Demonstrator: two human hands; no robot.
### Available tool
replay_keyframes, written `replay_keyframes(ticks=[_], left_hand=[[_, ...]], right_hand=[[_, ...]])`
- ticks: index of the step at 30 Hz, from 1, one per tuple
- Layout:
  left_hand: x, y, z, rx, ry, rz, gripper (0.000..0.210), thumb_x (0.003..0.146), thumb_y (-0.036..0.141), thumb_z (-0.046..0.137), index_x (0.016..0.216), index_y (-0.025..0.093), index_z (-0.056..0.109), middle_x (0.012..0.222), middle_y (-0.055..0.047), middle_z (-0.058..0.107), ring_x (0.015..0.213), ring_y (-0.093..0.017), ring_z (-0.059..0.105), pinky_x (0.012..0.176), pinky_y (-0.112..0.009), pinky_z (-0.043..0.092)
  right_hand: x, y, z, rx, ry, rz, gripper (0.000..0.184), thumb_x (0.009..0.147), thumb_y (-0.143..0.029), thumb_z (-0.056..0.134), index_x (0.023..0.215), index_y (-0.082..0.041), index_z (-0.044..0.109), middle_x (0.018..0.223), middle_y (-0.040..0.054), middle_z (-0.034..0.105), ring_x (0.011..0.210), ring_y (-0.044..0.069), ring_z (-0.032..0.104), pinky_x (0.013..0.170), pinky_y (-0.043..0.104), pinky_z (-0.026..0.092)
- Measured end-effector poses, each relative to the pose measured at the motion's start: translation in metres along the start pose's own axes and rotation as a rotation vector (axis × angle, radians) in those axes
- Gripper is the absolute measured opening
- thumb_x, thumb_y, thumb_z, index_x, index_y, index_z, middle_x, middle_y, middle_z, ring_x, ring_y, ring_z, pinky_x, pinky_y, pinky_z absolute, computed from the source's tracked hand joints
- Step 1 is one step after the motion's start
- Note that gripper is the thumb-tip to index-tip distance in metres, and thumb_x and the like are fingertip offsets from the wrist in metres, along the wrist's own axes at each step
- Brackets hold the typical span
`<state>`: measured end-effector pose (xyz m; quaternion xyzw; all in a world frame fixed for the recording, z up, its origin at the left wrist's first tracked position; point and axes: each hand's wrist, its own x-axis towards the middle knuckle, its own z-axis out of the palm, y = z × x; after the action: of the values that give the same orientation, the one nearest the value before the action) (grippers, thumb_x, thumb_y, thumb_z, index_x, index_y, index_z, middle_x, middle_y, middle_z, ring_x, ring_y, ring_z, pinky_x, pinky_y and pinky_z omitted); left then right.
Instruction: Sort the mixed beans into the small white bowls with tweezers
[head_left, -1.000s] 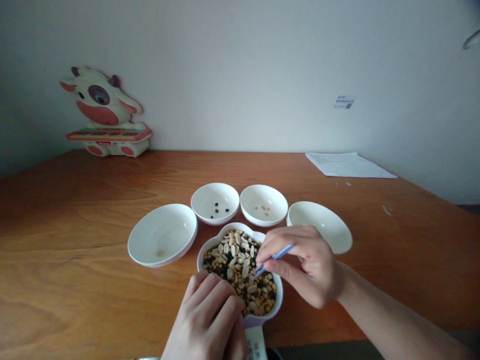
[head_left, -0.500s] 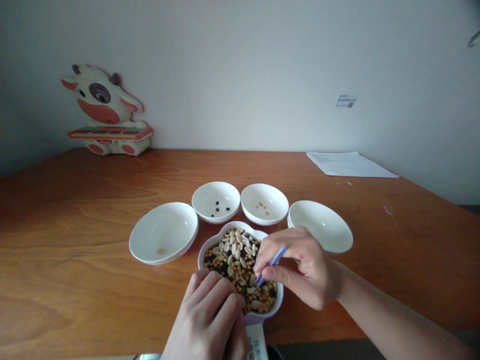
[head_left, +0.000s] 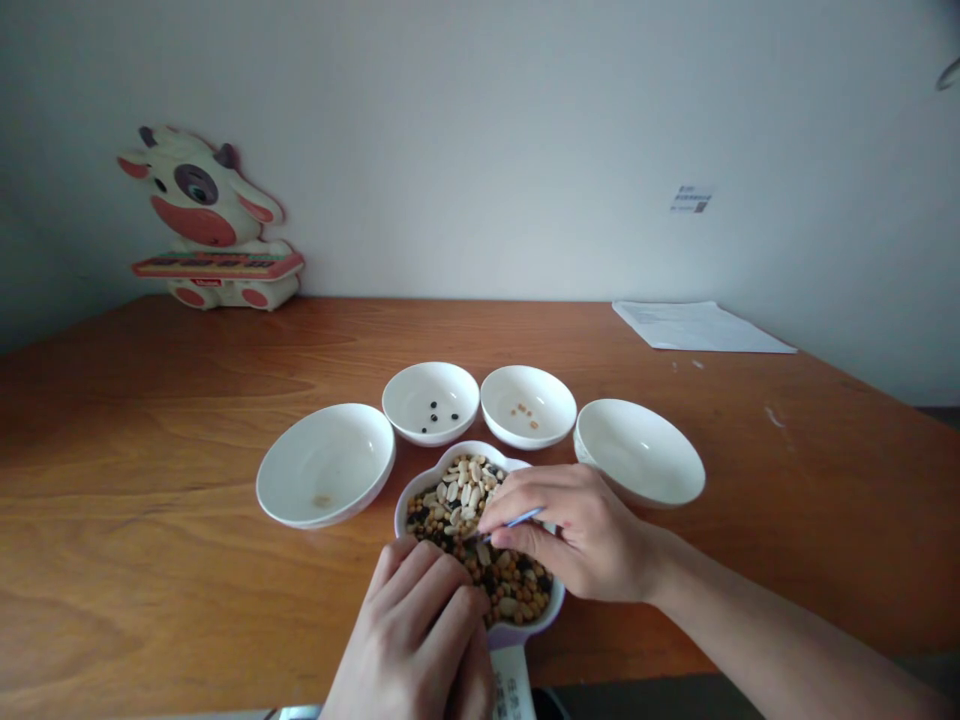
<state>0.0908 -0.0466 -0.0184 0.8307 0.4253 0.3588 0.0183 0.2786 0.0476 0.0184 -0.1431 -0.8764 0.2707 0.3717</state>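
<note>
Pinched in my right hand [head_left: 574, 530] are small blue-purple tweezers [head_left: 525, 517]. Their tips reach into the mix near the middle of a scalloped white dish [head_left: 400, 512] with a lilac outer side. Pale peanuts [head_left: 466, 490] lie mostly toward its far side, among yellow kernels [head_left: 525, 595] and black beans. Whether the tips grip anything is too small to tell. My left hand [head_left: 420, 625] is closed over the dish's near left edge, fingers bent and covering that part of the rim. A labelled white strip [head_left: 511, 680] sticks out below the dish.
Four white bowls arc behind the dish: a left bowl [head_left: 285, 470] with a small pale piece, one bowl [head_left: 409, 385] with several black beans, another [head_left: 551, 395] with several yellowish bits, and a right bowl [head_left: 645, 450]. Farther back are a cow toy keyboard [head_left: 217, 265] and papers [head_left: 701, 328].
My right hand has moved left with the tweezers, which now lie flatter. Their tips have shifted from the dish's right side toward its middle. My left hand stays in place.
</note>
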Motion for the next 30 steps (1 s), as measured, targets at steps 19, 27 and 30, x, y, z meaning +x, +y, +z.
replay_keyframes(ticks=[19,27,30], left_hand=[[0.0013,0.0014,0.001,-0.04,0.005,-0.006,0.019,0.081,0.001,0.048,0.075,0.018,0.054,0.071,-0.001,0.054,0.071,-0.013,0.046,0.069,-0.032,0.039],[-0.0012,0.0008,0.0015,-0.052,0.009,-0.006,0.019,0.081,0.001,0.047,0.072,0.018,0.052,0.071,-0.001,0.053,0.07,-0.013,0.045,0.069,-0.032,0.039],[-0.0012,0.0008,0.0022,-0.052,0.016,-0.006,0.019,0.08,0.001,0.048,0.072,0.018,0.052,0.071,-0.001,0.053,0.07,-0.013,0.046,0.069,-0.032,0.039]], right_hand=[[-0.0046,-0.0009,-0.0017,-0.007,0.079,-0.014,0.011,0.087,-0.01,0.058,0.084,-0.009,0.068,0.07,0.0088,0.071,0.061,0.016,0.064,0.058,0.026,0.049],[-0.002,-0.0015,-0.0029,-0.014,0.073,-0.012,0.011,0.087,-0.009,0.059,0.084,-0.009,0.069,0.072,0.0093,0.072,0.064,0.016,0.066,0.06,0.026,0.051],[-0.0025,-0.0009,-0.0024,-0.033,0.095,-0.017,0.011,0.089,-0.009,0.058,0.086,-0.009,0.069,0.075,0.0101,0.073,0.067,0.017,0.068,0.062,0.027,0.053]])
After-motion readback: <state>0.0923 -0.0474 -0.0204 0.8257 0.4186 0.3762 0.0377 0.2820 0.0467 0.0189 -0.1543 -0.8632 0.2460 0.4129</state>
